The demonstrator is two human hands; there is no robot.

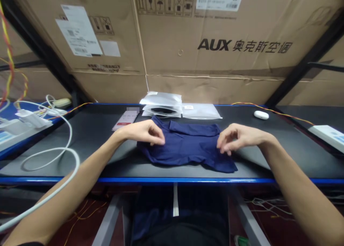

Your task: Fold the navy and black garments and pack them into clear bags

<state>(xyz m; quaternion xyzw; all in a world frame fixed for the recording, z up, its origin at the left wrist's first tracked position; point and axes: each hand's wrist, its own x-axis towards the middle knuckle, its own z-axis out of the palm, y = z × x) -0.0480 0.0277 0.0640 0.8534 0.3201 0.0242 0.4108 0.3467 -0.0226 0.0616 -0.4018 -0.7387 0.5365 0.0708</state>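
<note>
A dark navy cloth garment (185,149) lies loosely folded on the grey-black table mat, with a folded band along its far edge. My left hand (147,131) is over the garment's left part, its thumb and fingers curled together in a pinch at the fabric. At the right edge, my right hand (233,136) has bent fingers and thumb closed against the cloth. Exactly how much fabric lies between the fingertips is hidden. Behind the garment is a stack of frosted plastic bags (162,100), with another flat bag (201,111) to its right.
A phone (126,118) lies left of the bags. A white earbud case (261,115) is at the back right. Power strips (21,127) and a looping white cable (71,131) occupy the left side. Large cardboard boxes (172,59) stand behind the table (107,160), whose near edge is blue.
</note>
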